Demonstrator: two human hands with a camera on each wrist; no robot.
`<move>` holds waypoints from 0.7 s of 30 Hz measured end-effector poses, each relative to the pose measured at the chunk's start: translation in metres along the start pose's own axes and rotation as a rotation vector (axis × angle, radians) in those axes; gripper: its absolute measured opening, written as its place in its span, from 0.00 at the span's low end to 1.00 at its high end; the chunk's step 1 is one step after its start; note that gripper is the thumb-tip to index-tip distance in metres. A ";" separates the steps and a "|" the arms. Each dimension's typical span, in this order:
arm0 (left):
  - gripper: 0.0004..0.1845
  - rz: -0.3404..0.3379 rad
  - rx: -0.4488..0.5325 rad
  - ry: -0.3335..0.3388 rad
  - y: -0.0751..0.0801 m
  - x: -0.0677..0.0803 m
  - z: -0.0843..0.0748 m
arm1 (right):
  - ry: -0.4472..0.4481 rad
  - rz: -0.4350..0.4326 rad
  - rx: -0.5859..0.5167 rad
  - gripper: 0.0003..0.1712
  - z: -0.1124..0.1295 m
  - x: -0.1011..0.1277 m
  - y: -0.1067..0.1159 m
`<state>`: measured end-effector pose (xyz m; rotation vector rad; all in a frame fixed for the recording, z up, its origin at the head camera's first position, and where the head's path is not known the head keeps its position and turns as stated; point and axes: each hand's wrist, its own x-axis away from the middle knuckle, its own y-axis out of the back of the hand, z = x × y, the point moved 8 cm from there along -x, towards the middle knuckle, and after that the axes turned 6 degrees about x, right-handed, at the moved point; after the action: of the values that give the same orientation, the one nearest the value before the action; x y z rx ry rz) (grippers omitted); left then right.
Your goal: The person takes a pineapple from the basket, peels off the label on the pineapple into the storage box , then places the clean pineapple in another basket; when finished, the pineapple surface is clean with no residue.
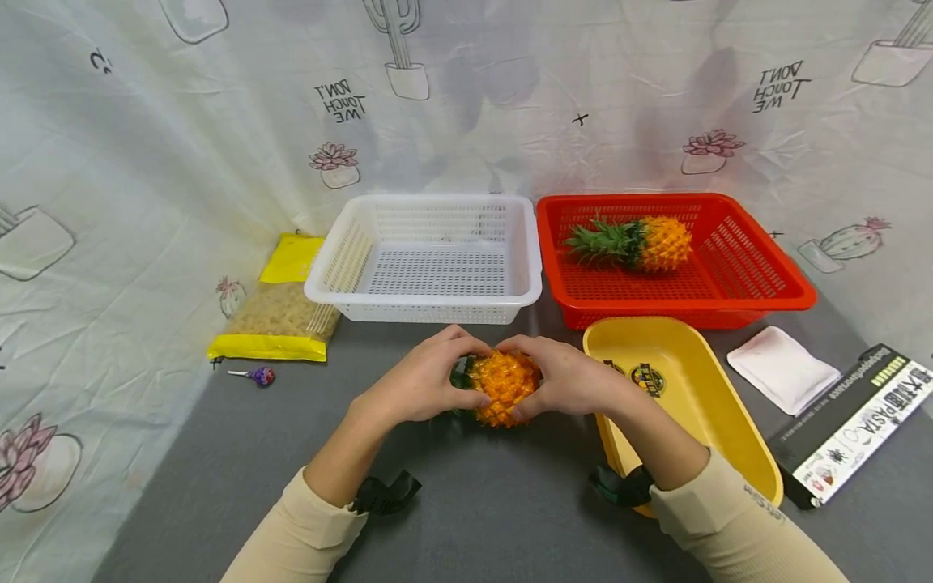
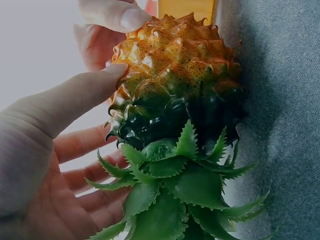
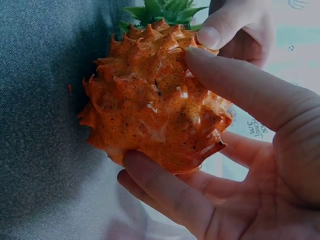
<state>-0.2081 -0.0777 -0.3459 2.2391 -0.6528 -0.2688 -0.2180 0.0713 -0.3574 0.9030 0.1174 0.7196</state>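
A toy pineapple [image 1: 504, 387] with a glossy orange, spiky body lies on the grey tabletop, its leafy crown toward the left. My left hand [image 1: 430, 376] holds it near the crown end. In the left wrist view, the left thumb [image 2: 95, 82] presses the orange skin while the fingers reach around behind the green leaves [image 2: 165, 200]. My right hand [image 1: 572, 376] grips the rounded base end, its thumb [image 3: 235, 75] on one side and fingertips [image 3: 145, 167] on the opposite side. The two thumbs come close together on the pineapple.
Behind the hands stand a white basket [image 1: 423, 312] and a red basket [image 1: 685, 306] holding another pineapple [image 1: 665, 243]. A yellow tray [image 1: 700, 405] sits at right, beside a white packet [image 1: 783, 368] and a pasta box [image 1: 853, 425]. At left lie a yellow-ended bag [image 1: 280, 312] and a lollipop [image 1: 262, 376].
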 end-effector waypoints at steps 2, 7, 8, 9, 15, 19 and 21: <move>0.29 -0.005 0.003 -0.003 0.000 0.000 0.001 | 0.006 0.003 -0.001 0.44 0.000 0.000 0.000; 0.30 -0.005 0.010 -0.005 0.000 0.001 0.002 | 0.000 0.023 -0.021 0.45 0.000 0.000 -0.001; 0.30 -0.005 0.012 -0.005 0.000 0.001 0.001 | -0.001 0.025 -0.022 0.45 -0.001 0.000 -0.001; 0.30 -0.004 0.016 -0.001 0.000 0.001 0.001 | -0.001 0.026 -0.022 0.45 -0.001 0.000 -0.001; 0.31 0.000 0.018 0.015 -0.002 0.002 0.001 | 0.006 0.012 -0.014 0.45 -0.002 0.000 0.000; 0.30 -0.010 0.018 0.015 -0.002 0.003 0.002 | 0.008 0.009 -0.014 0.45 -0.003 -0.001 0.001; 0.30 -0.016 0.024 0.013 -0.002 0.003 0.002 | 0.008 0.013 -0.016 0.45 -0.003 -0.002 0.001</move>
<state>-0.2052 -0.0797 -0.3487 2.2676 -0.6350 -0.2558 -0.2211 0.0725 -0.3590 0.8866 0.1125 0.7356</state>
